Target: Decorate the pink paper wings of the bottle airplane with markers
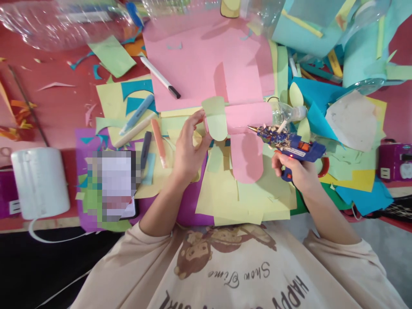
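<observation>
My left hand [190,148] grips the base end of a small plastic bottle wrapped in pink paper [249,115], thumb and fingers at its edge. Beside those fingertips, a rounded pale green paper piece [216,118] lies across the bottle. Rounded pink paper flaps, one of them a lower flap [247,161], stick out from its sides. The bottle's clear neck and cap point right, with small pale green pieces around them. My right hand [298,169] is closed around the handle of a blue glue gun [289,143], its nozzle over the pink wrap. Coloured scraps cling to the gun's front.
Large pink paper [193,64] and yellow sheets [219,201] lie under the work. A white pen [161,77], markers [138,113] and a phone [130,208] are at left. Clear plastic bottles [74,21] line the back; a light-blue container [363,60] stands back right among scraps.
</observation>
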Available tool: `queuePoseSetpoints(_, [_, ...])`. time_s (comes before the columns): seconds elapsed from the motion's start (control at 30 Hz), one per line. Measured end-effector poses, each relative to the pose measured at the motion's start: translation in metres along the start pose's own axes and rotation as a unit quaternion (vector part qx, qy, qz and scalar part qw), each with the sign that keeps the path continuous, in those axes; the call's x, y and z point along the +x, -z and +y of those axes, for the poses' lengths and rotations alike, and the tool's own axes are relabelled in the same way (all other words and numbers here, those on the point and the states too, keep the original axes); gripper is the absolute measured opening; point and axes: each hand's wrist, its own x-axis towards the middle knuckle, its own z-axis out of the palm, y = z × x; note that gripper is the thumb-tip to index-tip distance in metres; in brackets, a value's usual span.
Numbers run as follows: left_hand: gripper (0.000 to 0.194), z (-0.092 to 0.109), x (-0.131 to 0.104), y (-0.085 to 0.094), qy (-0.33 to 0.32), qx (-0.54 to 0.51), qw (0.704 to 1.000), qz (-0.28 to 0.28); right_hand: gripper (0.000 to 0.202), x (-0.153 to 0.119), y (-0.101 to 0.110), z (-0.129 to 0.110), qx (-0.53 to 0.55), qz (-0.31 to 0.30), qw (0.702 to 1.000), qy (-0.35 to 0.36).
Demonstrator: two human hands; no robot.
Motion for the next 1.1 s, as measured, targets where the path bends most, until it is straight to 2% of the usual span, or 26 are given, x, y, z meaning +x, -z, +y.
queuePoseSetpoints(0.3, [0.043, 0.002, 0.0, 0.003, -0.005, 0.0, 1.0, -0.009, 0.024, 0.004, -0.02, -0.009, -0.002, -0.019, 1.0, -0.01])
queuePoseSetpoints(0.63, [0.044, -0.002, 0.0, 0.0, -0.007, 0.0, 1.0, -0.004, 0.026, -0.003, 0.002, 0.005, -0.018, -0.007, 1.0, 0.015])
queuePoseSetpoints(0.87, [0.042, -0.001, 0.0, -0.001, -0.016, 0.012, 1.0, 0.005, 0.02, -0.007, 0.014, 0.0, -0.011, 0.06, 0.998, 0.021])
queuePoseSetpoints(1.03, [0.042, 0.0, 0.0, -0.001, -0.013, 0.005, 1.0, 0.004, 0.011, -0.02, 0.025, -0.01, 0.016, 0.139, 0.99, 0.014])
queuePoseSetpoints(1.1, [0.043, 0.0, 0.0, -0.001, -0.014, -0.002, 1.0, 0.001, 0.012, -0.023, 0.036, -0.013, 0.021, 0.204, 0.979, 0.018])
